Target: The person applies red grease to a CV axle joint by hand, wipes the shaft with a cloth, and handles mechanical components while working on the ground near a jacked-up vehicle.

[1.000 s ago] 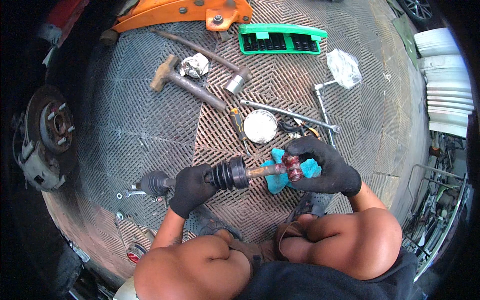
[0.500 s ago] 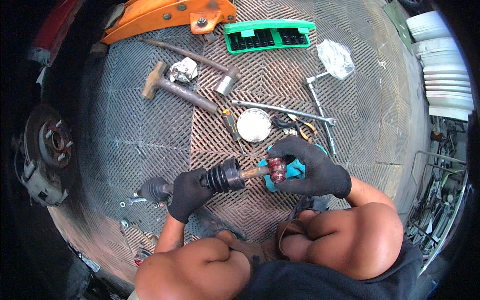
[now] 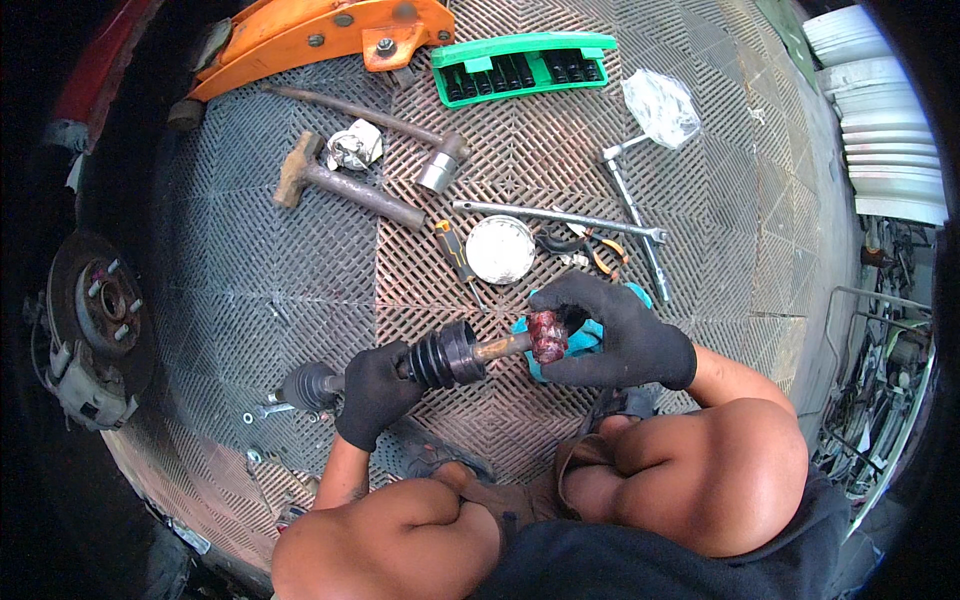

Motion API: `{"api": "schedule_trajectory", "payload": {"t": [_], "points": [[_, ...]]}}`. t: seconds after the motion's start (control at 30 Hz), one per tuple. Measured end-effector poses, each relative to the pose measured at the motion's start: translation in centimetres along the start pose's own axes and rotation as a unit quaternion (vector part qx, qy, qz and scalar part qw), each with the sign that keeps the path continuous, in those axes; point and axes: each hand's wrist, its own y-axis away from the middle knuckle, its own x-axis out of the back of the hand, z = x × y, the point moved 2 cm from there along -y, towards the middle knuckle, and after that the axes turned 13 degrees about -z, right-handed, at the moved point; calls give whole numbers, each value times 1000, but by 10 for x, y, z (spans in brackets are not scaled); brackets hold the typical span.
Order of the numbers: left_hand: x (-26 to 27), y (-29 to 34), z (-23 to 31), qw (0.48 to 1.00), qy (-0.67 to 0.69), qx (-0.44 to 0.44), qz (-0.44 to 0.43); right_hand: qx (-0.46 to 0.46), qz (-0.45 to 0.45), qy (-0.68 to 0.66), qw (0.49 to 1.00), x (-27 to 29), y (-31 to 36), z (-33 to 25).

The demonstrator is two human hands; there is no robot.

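Observation:
A drive axle lies across in front of my knees, its bare shaft rusty brown. My left hand, in a black glove, is closed round it just left of the ribbed black rubber boot. A second dark boot shows beyond that hand, toward the left end. Red grease coats the joint at the right end. Around this joint curl the thumb and fingers of my gloved right hand; its palm stays off the joint. Behind it is a turquoise cloth, partly hidden by the hand.
Ahead on the ribbed floor mat lie a sledgehammer, a screwdriver, a round white lid or tub, pliers, long wrenches and a green socket case. A brake disc stands at left, an orange jack at far left.
The view has shifted slightly, so the tools on the floor appear a little further left. My right fingers have moved slightly about the greased joint; my left hand keeps its hold.

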Motion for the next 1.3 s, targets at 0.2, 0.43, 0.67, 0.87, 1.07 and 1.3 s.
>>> {"api": "schedule_trajectory", "payload": {"t": [0.2,0.43,0.67,0.87,1.07,1.3], "points": [[-1,0,-2,1000,-2,-7,-1,-57,7,-96,994,-3,3,5],[0,-1,-2,1000,-3,-2,-10,-4,31,-19,999,-3,0,6],[2,1,-3,1000,-6,-5,-13,-59,-11,-33,998,15,14,5],[0,2,-7,1000,-5,12,-9,-46,33,-8,998,72,-4,52],[-3,8,-4,1000,5,-11,5,-195,-32,447,872,127,-66,117],[-9,14,-6,1000,-25,-11,-2,-280,-183,520,786,129,-125,134]]}}
